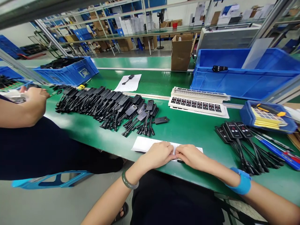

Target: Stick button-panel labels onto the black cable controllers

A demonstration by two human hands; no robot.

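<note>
At the front edge of the bench lies a white paper sheet (145,143), its ends showing on both sides of my hands. My left hand (161,153) is closed, with thumb and fingers pinching the sheet near its middle. Right beside it, my right hand (191,157) pinches the same sheet, fingertips almost touching the left ones. A small dark edge shows beneath the right fingers; I cannot make out what it is. Beyond the sheet lies a long heap of black cabled controllers (123,100). To the right rest several controllers with labelled faces (233,129).
Printed label sheets (195,104) are stacked ahead of a large blue bin (234,82). A small blue tray (246,117) holds yellow sheets and a cutter; pens and tools (278,153) lie in front. A co-worker's arm (25,109) is at the left, near another blue crate (67,75).
</note>
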